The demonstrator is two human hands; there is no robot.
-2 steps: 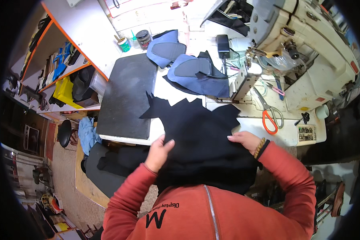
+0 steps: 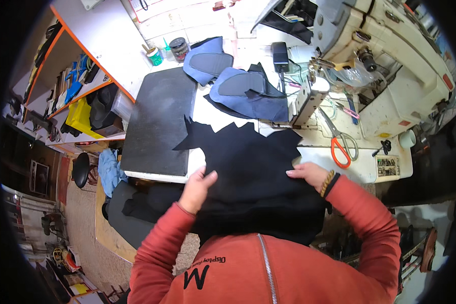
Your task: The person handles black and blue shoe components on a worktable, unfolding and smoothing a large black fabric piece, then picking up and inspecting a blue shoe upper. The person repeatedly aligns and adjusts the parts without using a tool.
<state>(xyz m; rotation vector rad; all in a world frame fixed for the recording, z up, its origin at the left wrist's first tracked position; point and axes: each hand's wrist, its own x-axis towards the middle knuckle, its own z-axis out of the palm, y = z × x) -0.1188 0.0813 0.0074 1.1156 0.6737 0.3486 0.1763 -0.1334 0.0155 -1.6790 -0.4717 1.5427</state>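
Barely anything has changed: my view has slid slightly, so the desk point(image 2: 357, 169) and everything on it sit a touch further left, as if my head had turned a little. For the work in hand that means no visible advance; the black cloth point(image 2: 253, 167) lies spread between my hands just as it did, its jagged edge pointing away from me and its near part falling toward my lap.

My left hand point(image 2: 193, 192) grasps the cloth's left edge, thumb on top and the other fingers mostly out of sight. My right hand point(image 2: 311, 175) grasps the opposite edge in the same way, its thumb pointing inward; how firmly either one presses, I can't tell.

Against the earlier frame, my left thumb appears slightly higher, while the right hand has hardly moved. Beyond my left hand the dark mat point(image 2: 159, 121) stays put, as do the blue pieces point(image 2: 220, 93) ahead of both hands. Beyond my right hand, the orange-handled scissors point(image 2: 340, 152) and the sewing machine point(image 2: 415, 86) are likewise unmoved.
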